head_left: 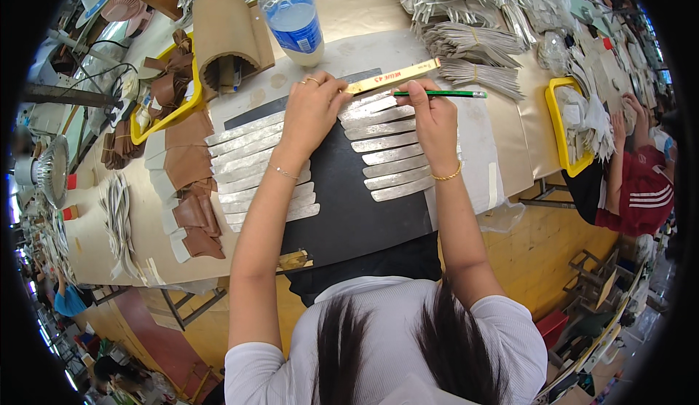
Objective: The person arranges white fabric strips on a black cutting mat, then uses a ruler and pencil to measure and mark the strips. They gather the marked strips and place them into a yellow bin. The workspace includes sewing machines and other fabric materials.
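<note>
My left hand is closed with its fingertips pressed on the left end of a flat yellow template strip with red lettering. In my right hand is a green pencil, gripped between thumb and fingers just below the strip. Under both hands lie silvery strips in two columns: a left column partly covered by my left forearm, and a right column. They rest on a black board. The pencil's tip seems to point left, close to the topmost silvery strip of the right column.
A water bottle stands beyond my hands, beside a curled brown sheet. Brown pieces and a yellow basket sit to the left. Bundled pale strips are piled at far right. Another yellow basket stands near a co-worker.
</note>
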Available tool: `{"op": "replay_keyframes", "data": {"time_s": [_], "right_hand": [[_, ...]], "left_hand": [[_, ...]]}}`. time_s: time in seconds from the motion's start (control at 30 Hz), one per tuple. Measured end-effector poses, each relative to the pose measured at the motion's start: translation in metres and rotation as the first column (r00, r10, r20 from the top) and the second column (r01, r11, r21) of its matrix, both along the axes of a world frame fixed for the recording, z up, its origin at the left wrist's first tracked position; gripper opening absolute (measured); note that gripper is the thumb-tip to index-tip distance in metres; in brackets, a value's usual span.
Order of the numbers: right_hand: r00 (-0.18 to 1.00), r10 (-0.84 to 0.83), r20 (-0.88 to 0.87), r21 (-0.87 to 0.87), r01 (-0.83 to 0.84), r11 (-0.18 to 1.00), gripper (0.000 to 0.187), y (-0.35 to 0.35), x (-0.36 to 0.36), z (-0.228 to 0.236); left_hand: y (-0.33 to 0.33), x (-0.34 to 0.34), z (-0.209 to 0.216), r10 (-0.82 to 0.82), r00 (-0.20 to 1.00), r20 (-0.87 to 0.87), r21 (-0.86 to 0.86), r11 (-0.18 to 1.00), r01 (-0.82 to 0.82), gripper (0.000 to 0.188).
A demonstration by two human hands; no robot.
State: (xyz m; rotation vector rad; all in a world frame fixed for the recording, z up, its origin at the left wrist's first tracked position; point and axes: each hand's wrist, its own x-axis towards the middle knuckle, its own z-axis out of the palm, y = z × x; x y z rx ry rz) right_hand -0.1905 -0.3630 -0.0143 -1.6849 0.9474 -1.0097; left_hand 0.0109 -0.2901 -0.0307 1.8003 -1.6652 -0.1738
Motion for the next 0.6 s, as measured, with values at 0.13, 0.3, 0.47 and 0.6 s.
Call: {"op": "replay_keyframes", "data": {"time_s": [0.13, 0.3, 0.47, 0.6], "right_hand": [[1.000, -0.003, 0.023, 0.010, 0.003, 1.000, 0.038, -0.002, -0.003, -0.004], [1.000, 0.022, 0.000, 0.009, -0.022, 1.000, 0.039, -0.001, -0.005, -0.007], [0.999, 0.037, -0.025, 0.010, -0.037, 0.999, 0.039, 0.002, -0.003, -0.003], [0.999, 0.051, -0.015, 0.022, -0.051, 0.998, 0.037, 0.003, -0.003, -0.005]], "left_hand": [[-0.005, 0.010, -0.008, 0.010, 1.000, -0.025, -0.012, 1.000, -0.010, 0.016], [-0.007, 0.011, -0.013, 0.001, 0.999, -0.032, -0.003, 1.000, -0.001, 0.017], [-0.008, 0.011, -0.014, -0.006, 1.000, -0.010, -0.033, 0.999, 0.006, 0.016], [-0.009, 0.009, -0.016, -0.007, 1.000, -0.016, -0.018, 1.000, 0.007, 0.016]]}}
